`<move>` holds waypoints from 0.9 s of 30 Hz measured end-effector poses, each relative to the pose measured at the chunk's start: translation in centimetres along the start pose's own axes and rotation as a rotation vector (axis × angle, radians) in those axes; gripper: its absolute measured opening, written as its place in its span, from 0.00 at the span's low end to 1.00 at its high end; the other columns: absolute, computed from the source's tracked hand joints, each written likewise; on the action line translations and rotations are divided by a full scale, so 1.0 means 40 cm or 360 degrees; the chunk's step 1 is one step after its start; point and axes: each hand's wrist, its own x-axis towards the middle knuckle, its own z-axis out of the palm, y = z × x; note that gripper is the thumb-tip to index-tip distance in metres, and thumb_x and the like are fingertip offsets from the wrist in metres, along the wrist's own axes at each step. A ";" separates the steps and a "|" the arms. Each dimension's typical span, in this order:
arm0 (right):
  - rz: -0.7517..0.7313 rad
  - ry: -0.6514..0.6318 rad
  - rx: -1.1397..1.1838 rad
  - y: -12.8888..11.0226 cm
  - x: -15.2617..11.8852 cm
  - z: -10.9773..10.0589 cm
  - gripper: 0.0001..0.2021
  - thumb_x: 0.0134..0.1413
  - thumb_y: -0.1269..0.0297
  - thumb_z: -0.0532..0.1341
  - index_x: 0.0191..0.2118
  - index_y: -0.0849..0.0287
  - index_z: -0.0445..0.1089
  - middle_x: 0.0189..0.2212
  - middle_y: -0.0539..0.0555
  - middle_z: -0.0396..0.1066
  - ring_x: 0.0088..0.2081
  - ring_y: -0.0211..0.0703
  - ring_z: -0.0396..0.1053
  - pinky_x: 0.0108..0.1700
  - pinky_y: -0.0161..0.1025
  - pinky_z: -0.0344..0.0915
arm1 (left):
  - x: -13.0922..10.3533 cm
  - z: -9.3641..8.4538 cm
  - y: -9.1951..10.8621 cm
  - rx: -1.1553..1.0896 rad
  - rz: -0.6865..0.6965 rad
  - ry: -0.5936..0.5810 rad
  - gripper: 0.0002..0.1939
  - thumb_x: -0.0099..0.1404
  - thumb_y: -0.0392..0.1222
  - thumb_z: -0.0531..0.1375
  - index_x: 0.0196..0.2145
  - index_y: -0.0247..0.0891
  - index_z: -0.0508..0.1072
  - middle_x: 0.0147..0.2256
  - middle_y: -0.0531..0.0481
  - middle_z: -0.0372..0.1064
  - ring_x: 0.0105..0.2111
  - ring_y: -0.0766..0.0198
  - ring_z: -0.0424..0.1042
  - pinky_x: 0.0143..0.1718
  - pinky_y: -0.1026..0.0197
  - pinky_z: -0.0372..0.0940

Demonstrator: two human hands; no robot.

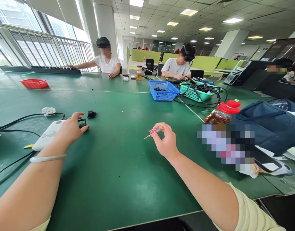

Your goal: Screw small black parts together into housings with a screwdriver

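My left hand [71, 129], on the left of the table, has its thumb and fingers closed around a small black frame-like part [82, 122], which the fingers partly cover. Just beyond it lies another small black part [91, 114]. Under and beside my left wrist is a white box-shaped device [47, 136] with black cables. My right hand [165, 141] is raised over the middle of the table and pinches a small screwdriver [157, 131]. Its thin metal tip points left and down, apart from the black parts.
Across the green table [128, 166] stand a red tray [34, 83], a blue basket [164, 91] and a green basket [198, 92] with tangled cables. At right are a red-lidded bottle [222, 112] and a dark blue bag [265, 125]. Two people sit opposite; another is far right.
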 end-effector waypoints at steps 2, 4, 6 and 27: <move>-0.0015 -0.0004 0.0004 -0.001 0.001 -0.001 0.02 0.59 0.63 0.59 0.34 0.52 0.65 0.28 0.49 0.74 0.35 0.46 0.73 0.50 0.51 0.67 | -0.002 0.000 -0.001 -0.0042 0.0020 -0.0034 0.33 0.66 0.48 0.60 0.64 0.39 0.55 0.58 0.38 0.68 0.54 0.46 0.70 0.55 0.48 0.64; -0.0033 -0.0005 0.0007 -0.002 0.001 -0.001 0.02 0.59 0.63 0.59 0.34 0.52 0.65 0.28 0.49 0.74 0.34 0.46 0.73 0.50 0.51 0.67 | -0.004 0.000 0.000 -0.0047 0.0014 -0.0068 0.33 0.67 0.49 0.60 0.65 0.40 0.54 0.58 0.38 0.69 0.54 0.46 0.70 0.54 0.47 0.64; -0.0037 -0.0009 0.0005 -0.003 0.001 -0.001 0.02 0.59 0.63 0.59 0.35 0.52 0.65 0.29 0.49 0.74 0.34 0.46 0.73 0.50 0.51 0.67 | -0.005 0.002 0.000 -0.0017 0.0017 -0.0090 0.33 0.67 0.48 0.59 0.66 0.40 0.54 0.58 0.39 0.69 0.54 0.45 0.70 0.54 0.47 0.64; -0.0011 -0.0020 0.0010 0.003 0.002 -0.002 0.01 0.59 0.63 0.59 0.35 0.52 0.66 0.29 0.50 0.75 0.37 0.47 0.73 0.47 0.50 0.69 | 0.018 0.026 -0.036 0.0105 0.0090 -0.0198 0.36 0.66 0.44 0.55 0.69 0.36 0.51 0.59 0.40 0.68 0.55 0.44 0.68 0.56 0.47 0.62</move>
